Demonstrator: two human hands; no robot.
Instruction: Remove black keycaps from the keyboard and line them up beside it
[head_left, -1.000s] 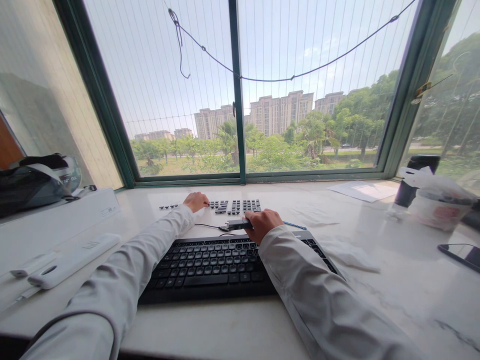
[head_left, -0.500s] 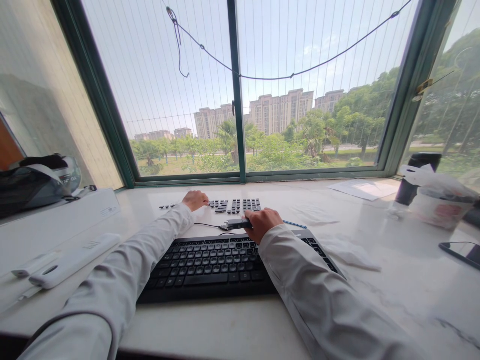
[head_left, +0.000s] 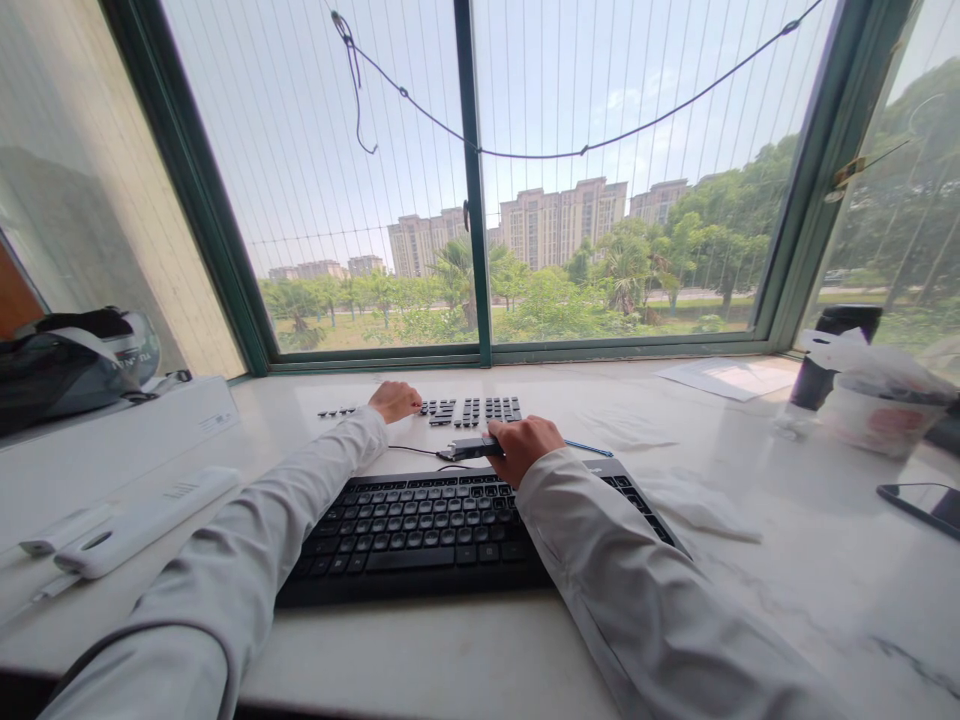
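Note:
A black keyboard (head_left: 420,530) lies before me on the white marble-like surface, with many keys in place and bare sockets showing along its top rows. Loose black keycaps (head_left: 503,408) are laid out in groups behind it. My left hand (head_left: 396,401) is down among those keycaps, fingers curled together; what they may hold is hidden. Above the keyboard's rear edge, my right hand (head_left: 526,446) grips a dark block-shaped tool (head_left: 477,447), its lighter end pointing left. Its exact kind cannot be made out. A thin black cable (head_left: 412,450) runs behind the keyboard.
A blue stick-like item (head_left: 589,448) lies behind the keyboard. At right are crumpled white tissue (head_left: 697,505), a phone (head_left: 926,507), a bagged tub (head_left: 881,410) and papers (head_left: 731,377). A white power strip (head_left: 146,520) and white box (head_left: 202,420) are left.
My left hand has shifted very slightly to the right along the loose keycaps. The right hand keeps its grip on the dark tool, nearly still.

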